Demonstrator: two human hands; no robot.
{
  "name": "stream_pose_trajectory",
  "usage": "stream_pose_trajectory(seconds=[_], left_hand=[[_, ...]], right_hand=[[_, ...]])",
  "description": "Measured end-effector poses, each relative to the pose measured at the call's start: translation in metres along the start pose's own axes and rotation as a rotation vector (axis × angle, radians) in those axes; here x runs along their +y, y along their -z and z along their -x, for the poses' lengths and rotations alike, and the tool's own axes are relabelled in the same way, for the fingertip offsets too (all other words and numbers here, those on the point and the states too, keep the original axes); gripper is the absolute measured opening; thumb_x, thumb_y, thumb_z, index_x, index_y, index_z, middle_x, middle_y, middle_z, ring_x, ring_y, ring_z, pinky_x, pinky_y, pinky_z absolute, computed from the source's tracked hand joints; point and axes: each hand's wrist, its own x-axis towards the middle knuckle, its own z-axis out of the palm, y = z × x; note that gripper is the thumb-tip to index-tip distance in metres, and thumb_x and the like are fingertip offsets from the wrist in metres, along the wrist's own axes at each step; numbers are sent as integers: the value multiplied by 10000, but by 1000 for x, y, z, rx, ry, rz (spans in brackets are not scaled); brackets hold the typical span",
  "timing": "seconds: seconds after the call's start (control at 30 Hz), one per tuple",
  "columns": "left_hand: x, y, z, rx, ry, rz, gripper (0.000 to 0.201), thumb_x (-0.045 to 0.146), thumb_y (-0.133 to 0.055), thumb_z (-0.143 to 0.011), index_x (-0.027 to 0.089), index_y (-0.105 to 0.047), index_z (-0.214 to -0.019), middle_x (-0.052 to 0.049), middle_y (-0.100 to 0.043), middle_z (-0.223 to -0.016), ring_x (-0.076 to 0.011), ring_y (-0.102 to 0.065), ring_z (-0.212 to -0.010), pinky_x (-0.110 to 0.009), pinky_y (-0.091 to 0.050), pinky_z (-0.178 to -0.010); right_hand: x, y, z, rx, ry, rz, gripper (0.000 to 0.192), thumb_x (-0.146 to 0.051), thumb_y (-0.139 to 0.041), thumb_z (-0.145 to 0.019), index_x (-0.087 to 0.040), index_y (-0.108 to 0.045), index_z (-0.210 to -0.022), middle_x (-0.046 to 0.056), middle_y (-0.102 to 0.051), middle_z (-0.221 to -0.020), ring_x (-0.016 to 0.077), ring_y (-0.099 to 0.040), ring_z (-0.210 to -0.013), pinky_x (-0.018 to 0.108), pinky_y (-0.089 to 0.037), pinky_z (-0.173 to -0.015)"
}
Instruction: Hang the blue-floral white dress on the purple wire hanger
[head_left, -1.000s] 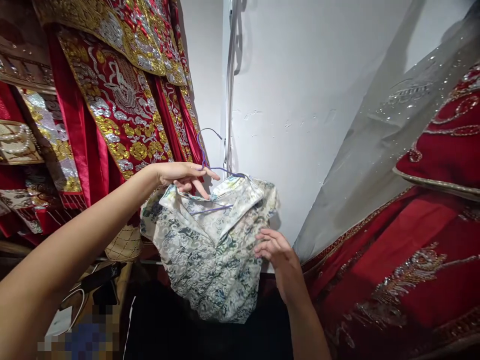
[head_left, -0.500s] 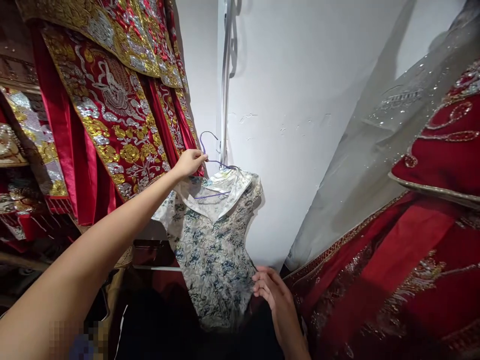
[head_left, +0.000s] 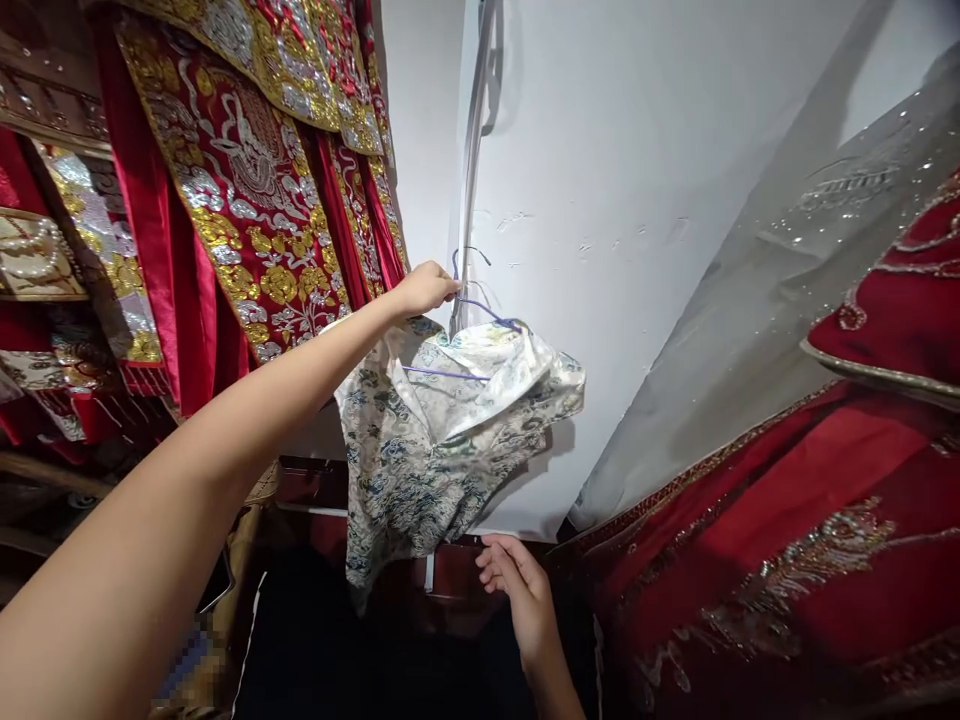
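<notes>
My left hand (head_left: 427,288) is closed on a thin purple clothes hanger (head_left: 486,307), gripping it just below the hook. A short-sleeved floral dress (head_left: 420,475), white with blue-green patterns, hangs from it, its pale collar open at the front. The dress swings tilted in front of the white wall, and its lower end trails to the left. Below and to the right of the fabric is my right hand (head_left: 521,590), with loosely bent fingers and nothing visible in them. A small gap separates it from the dress.
Red garments with gold and silver embroidery (head_left: 255,200) hang at the left. A sheer sparkling grey-white fabric (head_left: 720,310) and a red beaded gown (head_left: 810,480) stand at the right. Behind the hanger, a metal rail (head_left: 474,130) runs up the white wall (head_left: 615,150).
My left hand has moved right and slightly up with the hanger. The dress has swung and its lower part has folded leftward, away from my right hand, which has shifted slightly left.
</notes>
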Motion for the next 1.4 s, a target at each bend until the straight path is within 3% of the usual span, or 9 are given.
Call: stream_pose_trajectory(seconds=[0.17,0.33,0.53,0.7,0.83,1.0,1.07,1.17,1.4], left_hand=[[-15,-24,32,131,-36,-225,435,386,-457,-882,198,-381,-497,5,-377,-472,-119,-329,-468,-280,-227,-551],[-22,-46,38,283,-9,-381,424,430,-476,-872,205,-399,-522,-16,-425,-510,-154,-392,-519,-290,-208,-550],[-25,-51,29,270,28,-351,372,393,-475,-878,192,-490,-566,-38,-480,-554,-178,-473,-573,-293,-270,-557],[-33,-58,44,255,-71,-352,321,349,-433,-936,124,-663,-937,-153,-655,-933,-288,-611,-951,-379,-448,-851],[-32,-75,123,296,-260,-86,442,300,-518,-917,172,-530,-1340,-151,-484,-1443,-288,-424,-1357,-441,-350,-1116],[-51,-141,264,605,191,446,244,322,-416,-964,236,-644,-992,-66,-688,-939,-221,-658,-927,-390,-525,-892],[-65,-173,297,482,400,606,183,317,-482,-912,215,-629,-944,-54,-677,-826,-208,-656,-768,-356,-549,-745],[-78,-202,308,275,432,680,372,236,-619,-794,218,-581,-1163,-80,-676,-1080,-199,-662,-863,-337,-548,-776],[-61,-185,298,156,315,597,185,296,-496,-914,215,-609,-1035,-35,-662,-958,-201,-633,-912,-324,-498,-880]], right_hand=[[-5,-7,-12,-95,5,155,492,-633,-541,-874,-163,-667,-946,71,-646,-772,181,-550,-653,290,-424,-591],[-50,-43,-67,-382,-82,586,603,-681,-357,-927,-184,-689,-844,82,-702,-742,207,-608,-637,294,-415,-592],[-65,-93,-136,17,-145,908,549,-510,-359,-961,-169,-722,-731,161,-731,-793,275,-679,-841,309,-446,-715],[-20,-94,-115,47,-175,803,462,-428,-398,-920,-174,-703,-683,148,-722,-743,267,-676,-796,289,-447,-665],[8,-82,-84,68,-146,658,470,-433,-338,-917,-185,-644,-661,111,-674,-650,240,-633,-672,281,-411,-563],[21,-71,-71,65,-83,446,447,-522,-374,-900,-215,-506,-603,32,-514,-515,181,-505,-531,280,-366,-502],[23,-74,-68,38,-60,379,451,-576,-427,-873,-223,-463,-594,0,-452,-493,153,-441,-482,276,-347,-480],[25,-82,-61,-11,-2,274,495,-643,-454,-852,-226,-426,-587,-26,-409,-495,122,-378,-449,270,-331,-469],[20,-89,-40,-136,16,131,541,-654,-456,-893,-203,-473,-594,-36,-420,-469,108,-377,-444,257,-303,-487]])
